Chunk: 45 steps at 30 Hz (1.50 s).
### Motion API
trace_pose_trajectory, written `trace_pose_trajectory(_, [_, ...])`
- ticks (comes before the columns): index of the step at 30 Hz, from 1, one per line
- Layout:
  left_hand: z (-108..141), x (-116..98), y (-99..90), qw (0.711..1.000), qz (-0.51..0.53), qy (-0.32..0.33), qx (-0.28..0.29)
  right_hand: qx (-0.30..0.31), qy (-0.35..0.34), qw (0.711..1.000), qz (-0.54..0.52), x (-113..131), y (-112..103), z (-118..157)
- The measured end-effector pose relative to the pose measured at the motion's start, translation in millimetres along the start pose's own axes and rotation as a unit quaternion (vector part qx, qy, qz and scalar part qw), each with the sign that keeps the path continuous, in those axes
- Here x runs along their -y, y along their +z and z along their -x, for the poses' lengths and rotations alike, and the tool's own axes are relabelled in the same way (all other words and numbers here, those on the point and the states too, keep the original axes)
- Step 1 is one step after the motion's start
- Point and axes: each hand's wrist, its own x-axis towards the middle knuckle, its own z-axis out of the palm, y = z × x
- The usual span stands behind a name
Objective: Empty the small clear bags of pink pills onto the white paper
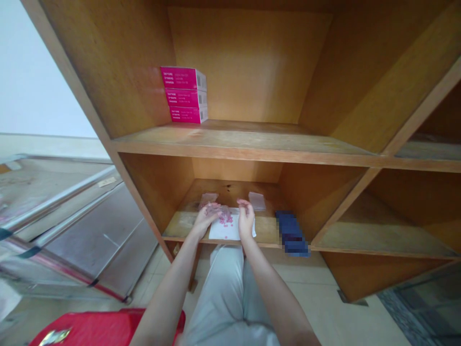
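On the low wooden shelf (223,190), my left hand (207,218) has its fingers on a small clear plastic bag (224,214) holding pink pieces. Its grip is partly hidden. My right hand (246,217) hangs just right of that bag, its fingertips gathered above a white paper sheet (230,229). Whether those fingers pinch anything is too small to tell. Several small pink pieces (226,220) lie on the paper. Two more clear bags, one (209,199) behind my left hand and one (257,201) behind my right, rest on the shelf.
A stack of dark blue boxes (291,234) stands right of the paper at the shelf's front edge. Several pink boxes (183,94) are stacked on the shelf above. Wooden dividers flank my hands. A metal-framed cart (72,226) stands left, and a red object (97,330) lies near my left arm.
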Motion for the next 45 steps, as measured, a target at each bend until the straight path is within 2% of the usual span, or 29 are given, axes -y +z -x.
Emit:
trace_pose_trajectory(3, [-1,0,-0.1,1.000,0.010,-0.006,0.002,0.032,-0.011,0.998,0.048,15,-10,6])
trace_pose_trajectory(5, [-1,0,0.1,1.000,0.017,-0.010,0.001,0.084,-0.021,0.991,0.098,21,-18,13])
trace_pose_trajectory(7, [0,-1,0.0,1.000,0.020,-0.011,-0.001,0.180,-0.026,0.973,0.144,24,-26,23])
trace_pose_trajectory(9, [0,-1,-0.4,1.000,0.021,-0.005,0.004,0.251,-0.041,0.948,0.192,25,-34,34])
trace_pose_trajectory(14, [-1,3,-2.3,0.999,0.031,0.008,0.000,0.324,-0.097,0.899,0.280,22,-42,50])
trace_pose_trajectory(23, [-3,8,-5.4,0.999,0.051,0.012,0.002,0.354,-0.112,0.865,0.337,25,-43,54])
trace_pose_trajectory(26, [-3,8,-5.7,0.999,0.050,0.012,0.006,0.344,-0.113,0.873,0.326,26,-41,52])
trace_pose_trajectory(30, [-2,7,-5.7,0.999,0.050,0.008,0.003,0.283,-0.115,0.903,0.303,24,-36,36])
trace_pose_trajectory(33, [-2,7,-5.5,0.998,0.057,0.008,0.003,0.258,-0.124,0.902,0.323,20,-30,22])
trace_pose_trajectory(39, [-3,7,-5.7,0.998,0.058,-0.004,-0.009,0.300,-0.135,0.875,0.356,12,-25,18])
trace_pose_trajectory(45, [-2,7,-6.4,0.998,0.068,-0.006,-0.002,0.306,-0.138,0.869,0.363,6,-25,20])
